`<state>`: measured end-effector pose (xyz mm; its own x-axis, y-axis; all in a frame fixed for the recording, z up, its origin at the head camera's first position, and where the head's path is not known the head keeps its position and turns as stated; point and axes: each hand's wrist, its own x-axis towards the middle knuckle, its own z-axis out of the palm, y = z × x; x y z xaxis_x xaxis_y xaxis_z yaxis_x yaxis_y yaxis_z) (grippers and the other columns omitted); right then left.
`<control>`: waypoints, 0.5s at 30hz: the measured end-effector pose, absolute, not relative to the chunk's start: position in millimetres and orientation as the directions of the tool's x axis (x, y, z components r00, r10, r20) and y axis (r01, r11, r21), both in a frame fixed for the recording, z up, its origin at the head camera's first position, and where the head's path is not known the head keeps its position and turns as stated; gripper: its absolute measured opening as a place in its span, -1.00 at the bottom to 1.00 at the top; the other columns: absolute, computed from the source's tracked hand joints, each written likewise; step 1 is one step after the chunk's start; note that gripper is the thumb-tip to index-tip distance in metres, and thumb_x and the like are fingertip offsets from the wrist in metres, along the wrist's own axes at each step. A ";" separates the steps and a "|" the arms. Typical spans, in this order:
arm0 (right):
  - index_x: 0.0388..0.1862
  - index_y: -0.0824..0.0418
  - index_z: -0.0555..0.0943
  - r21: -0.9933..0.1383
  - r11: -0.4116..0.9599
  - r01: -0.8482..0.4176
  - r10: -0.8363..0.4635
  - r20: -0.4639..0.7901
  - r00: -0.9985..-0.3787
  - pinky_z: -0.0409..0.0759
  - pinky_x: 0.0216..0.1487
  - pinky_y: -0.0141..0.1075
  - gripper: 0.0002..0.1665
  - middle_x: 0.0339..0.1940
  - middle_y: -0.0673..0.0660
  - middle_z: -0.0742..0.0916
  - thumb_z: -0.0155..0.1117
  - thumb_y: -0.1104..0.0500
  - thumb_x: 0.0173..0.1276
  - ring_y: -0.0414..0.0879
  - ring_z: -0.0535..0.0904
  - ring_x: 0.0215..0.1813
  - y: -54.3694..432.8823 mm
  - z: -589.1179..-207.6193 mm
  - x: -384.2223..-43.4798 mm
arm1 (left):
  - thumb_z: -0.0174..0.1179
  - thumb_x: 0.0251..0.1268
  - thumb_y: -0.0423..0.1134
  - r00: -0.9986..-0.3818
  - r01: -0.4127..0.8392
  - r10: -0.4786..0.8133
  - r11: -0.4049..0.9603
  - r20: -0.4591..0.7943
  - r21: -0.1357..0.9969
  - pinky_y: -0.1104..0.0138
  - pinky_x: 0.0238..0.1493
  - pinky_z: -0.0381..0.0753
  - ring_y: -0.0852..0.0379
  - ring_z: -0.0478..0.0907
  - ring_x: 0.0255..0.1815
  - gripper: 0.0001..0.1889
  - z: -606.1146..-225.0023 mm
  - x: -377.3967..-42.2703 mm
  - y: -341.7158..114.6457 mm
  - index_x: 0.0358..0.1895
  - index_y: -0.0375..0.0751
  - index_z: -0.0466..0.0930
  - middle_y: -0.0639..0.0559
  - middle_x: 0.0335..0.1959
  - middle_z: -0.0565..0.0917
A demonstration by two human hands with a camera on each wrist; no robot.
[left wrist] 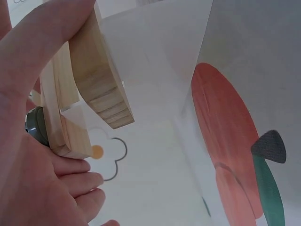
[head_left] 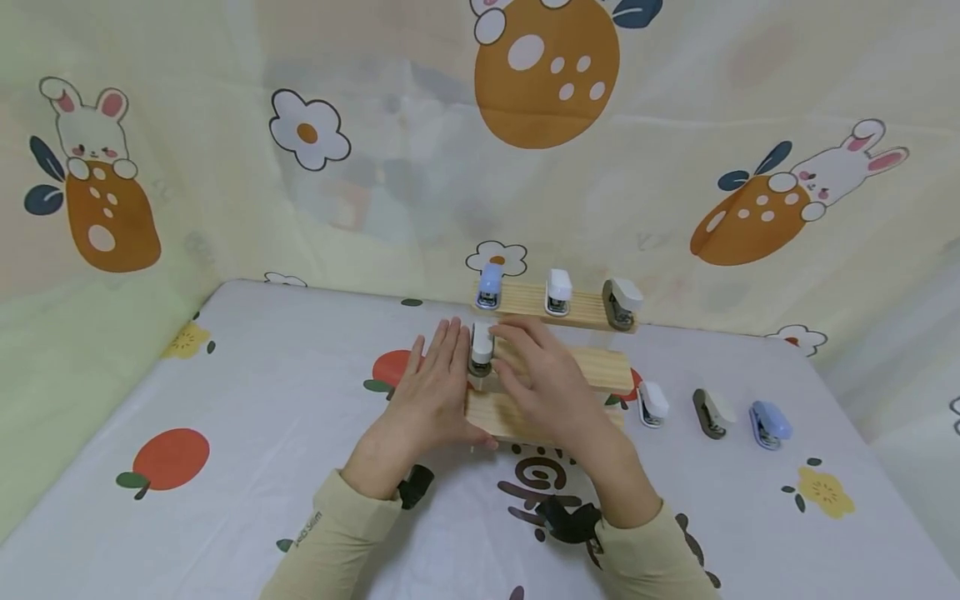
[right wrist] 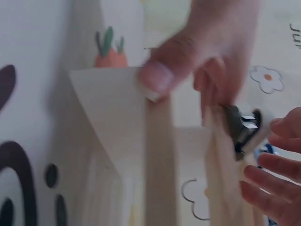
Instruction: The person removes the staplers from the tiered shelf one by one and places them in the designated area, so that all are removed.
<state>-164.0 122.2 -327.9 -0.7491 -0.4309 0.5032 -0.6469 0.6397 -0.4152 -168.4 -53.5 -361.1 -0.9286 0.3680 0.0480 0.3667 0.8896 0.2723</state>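
A small white-topped stapler with a dark base sits at the left end of the middle wooden slat of a tiered rack. My left hand lies along that end with straight fingers beside the stapler, its thumb resting on the lower slat. From the other side, my right hand touches the stapler's right side with bent fingertips and thumb. In the right wrist view the right fingers are spread near the stapler.
The top slat holds a blue stapler, a white one and a grey-and-white one. Right of the rack, a white stapler, a grey-and-white stapler and a blue stapler lie on the printed cloth.
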 end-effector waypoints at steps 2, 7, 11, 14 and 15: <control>0.21 0.30 0.55 -0.402 0.634 -0.660 -0.443 0.511 -0.737 0.52 0.35 -0.09 -0.56 0.26 0.20 0.56 0.30 0.27 0.37 0.06 0.53 0.30 119.3 -331.9 -165.1 | 0.52 -0.36 0.41 -0.926 0.373 0.375 0.888 0.047 0.268 -0.02 0.63 -0.30 -0.06 -0.34 0.67 0.54 -361.1 -168.0 -53.5 0.59 -0.33 -0.26 -0.17 0.65 -0.23; 0.23 0.26 0.53 -0.396 0.650 -0.648 -0.449 0.487 -0.749 0.50 0.38 -0.06 -0.57 0.32 0.20 0.51 0.27 0.23 0.40 0.06 0.49 0.35 114.0 -337.1 -166.5 | 0.51 -0.35 0.42 -0.922 0.382 0.385 0.885 0.046 0.266 -0.03 0.63 -0.30 -0.06 -0.36 0.67 0.54 -359.8 -167.8 -54.1 0.59 -0.33 -0.27 -0.17 0.65 -0.25; 0.25 0.24 0.51 -0.403 0.665 -0.628 -0.443 0.465 -0.767 0.49 0.38 -0.05 -0.55 0.37 0.19 0.48 0.27 0.17 0.43 0.06 0.47 0.38 112.0 -339.1 -166.5 | 0.52 -0.35 0.41 -0.922 0.382 0.384 0.882 0.048 0.275 -0.03 0.63 -0.30 -0.06 -0.36 0.67 0.53 -359.8 -167.5 -54.8 0.59 -0.32 -0.25 -0.17 0.65 -0.25; 0.24 0.23 0.50 -0.392 0.674 -0.627 -0.442 0.466 -0.766 0.51 0.36 -0.06 -0.53 0.36 0.19 0.48 0.29 0.10 0.42 0.06 0.48 0.35 110.3 -340.8 -166.1 | 0.52 -0.35 0.41 -0.922 0.383 0.385 0.881 0.048 0.278 -0.04 0.63 -0.31 -0.06 -0.37 0.67 0.53 -360.8 -167.0 -55.1 0.59 -0.32 -0.25 -0.17 0.65 -0.25; 0.23 0.23 0.49 -0.387 0.676 -0.627 -0.441 0.469 -0.765 0.52 0.35 -0.06 -0.53 0.35 0.19 0.49 0.29 0.09 0.42 0.06 0.49 0.35 109.8 -341.5 -166.0 | 0.52 -0.35 0.41 -0.921 0.383 0.386 0.880 0.047 0.280 -0.04 0.63 -0.31 -0.06 -0.37 0.67 0.53 -361.2 -166.7 -55.2 0.60 -0.32 -0.25 -0.16 0.65 -0.25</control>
<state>-166.0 109.8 -341.5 -0.7654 -0.4410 0.4687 -0.6267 0.6762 -0.3872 -166.7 -55.2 -361.2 -0.9214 0.3858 0.0467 0.3828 0.8805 0.2796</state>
